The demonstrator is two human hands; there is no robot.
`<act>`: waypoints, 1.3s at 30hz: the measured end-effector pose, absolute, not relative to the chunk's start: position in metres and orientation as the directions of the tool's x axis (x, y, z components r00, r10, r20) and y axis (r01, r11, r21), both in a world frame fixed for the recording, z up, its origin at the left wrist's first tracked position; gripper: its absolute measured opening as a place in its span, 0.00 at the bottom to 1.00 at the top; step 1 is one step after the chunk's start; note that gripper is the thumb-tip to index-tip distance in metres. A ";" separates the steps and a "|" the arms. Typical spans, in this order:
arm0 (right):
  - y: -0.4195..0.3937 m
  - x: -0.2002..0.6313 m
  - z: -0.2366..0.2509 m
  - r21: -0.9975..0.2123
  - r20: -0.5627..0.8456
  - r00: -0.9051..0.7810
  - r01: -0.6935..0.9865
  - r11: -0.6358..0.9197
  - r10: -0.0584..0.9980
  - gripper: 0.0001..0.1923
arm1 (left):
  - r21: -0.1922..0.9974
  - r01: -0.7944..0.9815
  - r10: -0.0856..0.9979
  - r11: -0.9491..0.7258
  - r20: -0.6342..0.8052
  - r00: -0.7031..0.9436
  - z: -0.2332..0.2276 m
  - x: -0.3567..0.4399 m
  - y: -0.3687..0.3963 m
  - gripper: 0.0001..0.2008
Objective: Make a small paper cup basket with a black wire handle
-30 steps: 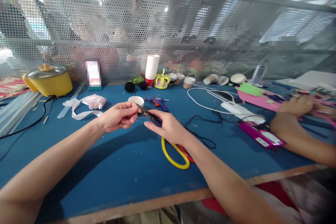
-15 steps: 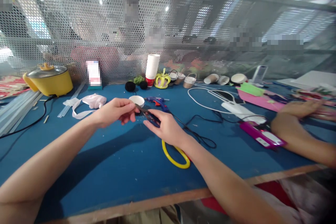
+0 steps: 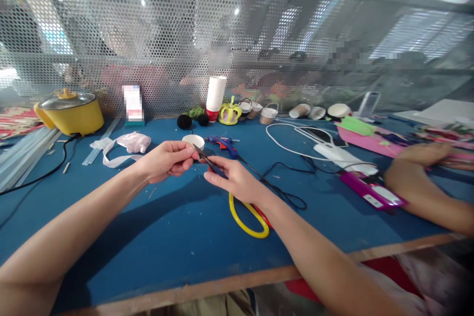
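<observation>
My right hand [image 3: 235,177] grips small dark-bladed scissors [image 3: 211,162] with a blue handle, pointing up and to the left. The blades look closed together, and their tip reaches the fingers of my left hand [image 3: 172,160]. Those fingers are pinched; anything between them is too small to make out. Just behind the fingertips sits a white paper cup [image 3: 194,141], partly hidden by my left hand. A blue glue gun [image 3: 225,145] lies right behind my right hand. Beneath my right wrist a yellow loop [image 3: 250,224] rests on the blue table, with a red part beside it.
White ribbon [image 3: 131,144] and a yellow pot [image 3: 72,116] stand at left. Along the mesh panel are stacked cups [image 3: 216,94] and a yellow crown-shaped piece [image 3: 230,113]. Black cords cross right of centre near a purple device [image 3: 370,192]. Another person's arm [image 3: 418,187] rests at far right.
The scissors' blades have come together, and my right fingers have closed in a little. My left fingertips have shifted slightly to the right. The things on the table stay put.
</observation>
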State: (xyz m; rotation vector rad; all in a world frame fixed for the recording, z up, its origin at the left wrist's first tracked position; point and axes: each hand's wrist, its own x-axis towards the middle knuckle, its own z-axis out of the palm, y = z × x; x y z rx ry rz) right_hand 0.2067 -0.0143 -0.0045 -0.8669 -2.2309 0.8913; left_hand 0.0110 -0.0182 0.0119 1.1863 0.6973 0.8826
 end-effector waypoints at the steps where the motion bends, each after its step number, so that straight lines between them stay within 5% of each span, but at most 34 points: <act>1: -0.014 0.207 -0.005 -0.771 0.243 -0.631 0.334 0.541 0.736 0.20 | 0.970 -0.207 0.873 0.131 -0.014 0.488 0.012 0.011 -0.018 0.08; 8: -0.014 0.205 -0.005 -0.830 0.132 -0.608 0.365 0.423 0.783 0.19 | 0.979 -0.166 0.873 0.121 -0.026 0.487 0.011 0.014 -0.018 0.09; 16: -0.016 0.199 -0.014 -0.652 0.299 -0.488 0.523 0.549 0.820 0.18 | 0.896 0.325 0.951 -0.304 0.265 0.158 0.003 0.021 -0.021 0.06; 21: -0.019 0.198 -0.014 -0.571 0.427 -0.472 0.521 0.634 0.772 0.16 | 0.922 0.180 0.939 -0.344 0.335 0.081 0.000 0.026 -0.021 0.06; 28: -0.014 0.204 -0.011 -0.493 0.505 -0.523 0.477 0.727 0.686 0.17 | 0.968 -0.251 0.906 0.021 0.088 0.414 0.004 0.015 -0.017 0.09; 34: -0.016 0.209 -0.004 -0.488 0.454 -0.609 0.442 0.753 0.651 0.19 | 0.937 -0.228 0.734 0.263 -0.040 0.678 0.005 0.004 -0.012 0.12; 36: -0.016 0.208 -0.003 -0.525 0.427 -0.598 0.447 0.724 0.678 0.18 | 0.969 -0.188 0.778 0.162 -0.008 0.628 0.005 0.007 -0.013 0.11; 39: -0.017 0.205 -0.004 -0.598 0.388 -0.543 0.467 0.652 0.745 0.15 | 0.976 0.006 0.918 -0.216 0.201 0.342 0.003 0.015 -0.016 0.08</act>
